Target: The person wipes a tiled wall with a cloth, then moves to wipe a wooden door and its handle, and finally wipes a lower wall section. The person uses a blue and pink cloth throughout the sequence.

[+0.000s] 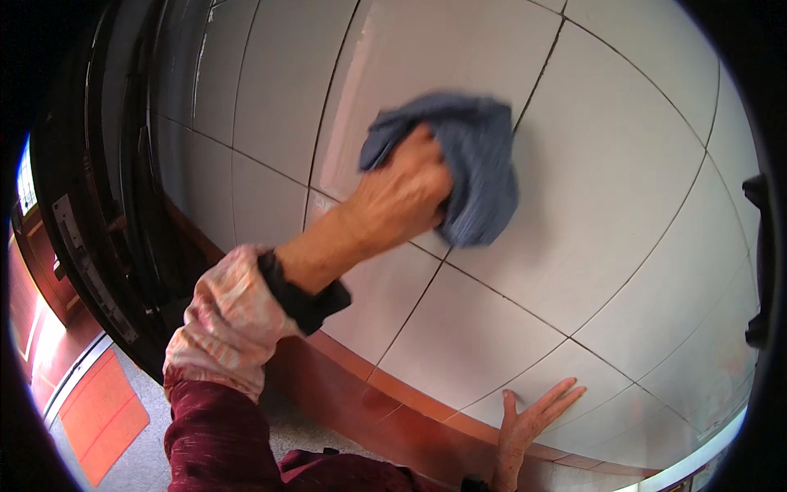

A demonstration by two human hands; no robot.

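Observation:
A bunched blue-grey cloth (482,178), blurred at its edges, lies against the glossy white wall tiles (615,184). My left hand (403,184) grips it from above, with the fingertips hidden in its folds. Around the left wrist sits a dark cuff (301,295), below a pink patterned sleeve cover (230,326). Low on the right, my right hand (532,418) rests on the tiles with its fingers spread and nothing in it.
Red-brown skirting tiles (399,406) run along the wall's foot, above a grey floor (307,424). At the left stands a dark door edge with a metal lock plate (92,264). Beyond it lies an orange mat (101,418), near a reddish wooden door (46,264).

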